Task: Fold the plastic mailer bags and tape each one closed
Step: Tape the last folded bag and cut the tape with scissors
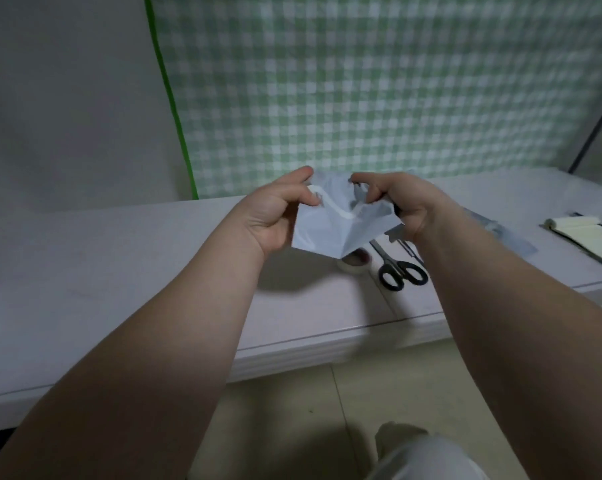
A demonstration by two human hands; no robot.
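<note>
Mailer bag (334,230) is held in the air above the table (119,271), frame centre. Left hand (275,213) pinches its 9 o'clock edge and right hand (396,206) its 3 o'clock edge, 2 grips with fingers curled. Bag hides part of the tape roll (356,263) at its 6 o'clock. Scissors (401,271) at 4 o'clock, notepad (583,237) at 3 o'clock. Checked curtain (396,81) at 12 o'clock.

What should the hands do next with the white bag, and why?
Probably lay the mailer bag flat on the table and smooth it. The left hand and right hand pinch it crumpled in the air, and the tape roll lies underneath.
</note>
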